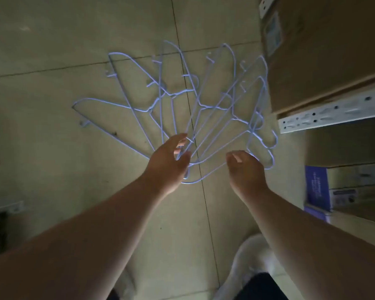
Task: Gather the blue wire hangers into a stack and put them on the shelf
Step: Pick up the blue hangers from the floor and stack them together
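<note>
Hangers, blue wire ones, lie fanned out on the tiled floor ahead of me, their near ends bunched together by my hands and their far ends spread left to right like an open fan. Nothing is stacked yet, as far as I can judge, and none of them is on the shelf, whose pale metal rail shows to the right with cardboard boxes on it.

My left hand is half curled at the bunched ends, fingers bent round a few wires; it looks like a loose hold, though I cannot tell how many wires it has. My right hand is loosely curled just beside the rightmost hanger's near edge, and I cannot tell whether it grips anything or only touches the wire.

So the job seems barely begun: the fan has to be closed up into one pile, lifted, then carried right to the shelf.
</note>
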Tool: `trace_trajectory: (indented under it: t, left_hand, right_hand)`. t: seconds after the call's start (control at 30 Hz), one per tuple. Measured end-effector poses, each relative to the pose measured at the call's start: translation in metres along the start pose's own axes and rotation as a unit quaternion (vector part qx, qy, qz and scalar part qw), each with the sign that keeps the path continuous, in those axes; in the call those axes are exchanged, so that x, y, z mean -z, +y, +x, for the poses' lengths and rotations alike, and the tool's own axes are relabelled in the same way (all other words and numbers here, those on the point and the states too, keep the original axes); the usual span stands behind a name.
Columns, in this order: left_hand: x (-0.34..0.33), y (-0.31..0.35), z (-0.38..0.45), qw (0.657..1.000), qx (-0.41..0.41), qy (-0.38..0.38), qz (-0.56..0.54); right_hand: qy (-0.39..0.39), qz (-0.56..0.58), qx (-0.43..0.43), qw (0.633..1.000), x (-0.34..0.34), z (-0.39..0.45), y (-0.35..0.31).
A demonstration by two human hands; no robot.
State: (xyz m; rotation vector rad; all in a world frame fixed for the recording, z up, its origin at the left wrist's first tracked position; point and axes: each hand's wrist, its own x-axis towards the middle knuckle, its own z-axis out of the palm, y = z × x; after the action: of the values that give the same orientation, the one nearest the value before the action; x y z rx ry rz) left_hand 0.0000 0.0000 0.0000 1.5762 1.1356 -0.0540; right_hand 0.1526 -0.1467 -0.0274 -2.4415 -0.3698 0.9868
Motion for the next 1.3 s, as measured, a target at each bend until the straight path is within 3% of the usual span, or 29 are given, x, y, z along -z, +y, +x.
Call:
trace_trajectory:
  t: [0.17,0.27,0.33,0.57,0.7,0.83,0.97,1.07,1.13,1.23,1.3]
  left_hand:
    - [-0.012,-0.033,0.031,0.999,0.028,-0.014,0.036]
    - [-0.02,-0.029,0.04,0.998,0.047,-0.026,0.033]
    - [-0.027,-0.021,0.043,0.998,0.044,-0.025,0.033]
    - [-0.037,0.024,0.049,0.999,0.028,-0.033,-0.022]
    - [-0.032,0.056,0.046,0.988,0.053,-0.067,-0.132]
    - [-0.016,0.073,0.048,0.964,0.086,-0.083,-0.24]
    - [0.004,0.08,0.053,0.954,0.073,-0.057,-0.284]
    - [0.029,0.074,0.058,0.952,0.067,-0.029,-0.296]
    - [0.047,0.064,0.064,0.949,0.073,-0.019,-0.307]
    - [0.063,0.051,0.07,0.936,0.08,-0.021,-0.341]
    - [0.067,0.042,0.075,0.935,0.083,-0.026,-0.344]
  right_hand:
    - [-0.021,0.076,-0.239,0.968,-0.043,0.051,0.02]
    - [0.005,0.22,-0.321,0.921,-0.051,0.062,0.014]
    - [-0.005,0.267,-0.303,0.915,-0.051,0.062,0.014]
    - [0.055,0.195,-0.178,0.963,-0.036,0.039,-0.012]
    - [0.016,0.24,-0.097,0.966,-0.03,0.024,-0.044]
    - [-0.017,0.131,0.003,0.991,-0.029,0.001,-0.071]
    - [-0.036,0.106,0.091,0.99,-0.036,-0.007,-0.089]
    - [-0.09,0.156,0.089,0.98,-0.035,0.003,-0.083]
    - [-0.059,0.135,0.014,0.989,-0.031,0.024,-0.066]
    - [-0.011,0.041,-0.16,0.986,-0.021,0.072,-0.025]
    - [0.002,-0.049,-0.161,0.986,-0.028,0.091,-0.011]
